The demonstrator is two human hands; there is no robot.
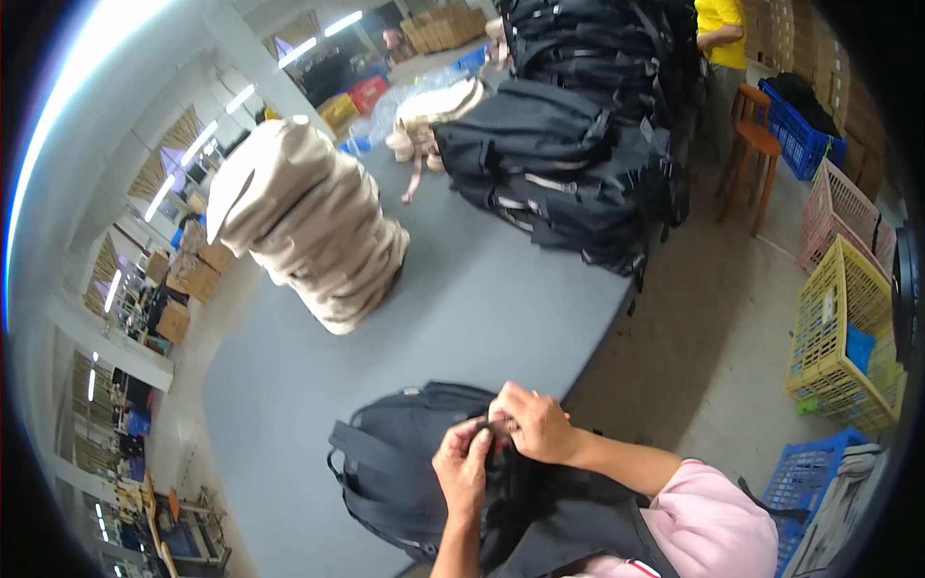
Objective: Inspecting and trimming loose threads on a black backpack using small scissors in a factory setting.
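A black backpack [403, 482] lies on the grey table [414, 332] right in front of me, its carry loop and straps toward the left. Over its right edge my left hand [462, 467] and my right hand [538, 424] are close together, fingertips nearly meeting. Both are pinched closed on a small dark piece, with a spot of red or pink beside it. The fingers cover most of this piece, so I cannot tell if it is part of the backpack.
A stack of beige bags [313, 226] stands at the table's far left. Black backpacks [568, 164] pile up at the far right. Along the right floor are a yellow crate [840, 332], a pink crate [843, 217], a blue crate [809, 482] and wooden stools [754, 140]. A person in yellow [721, 34] stands beyond.
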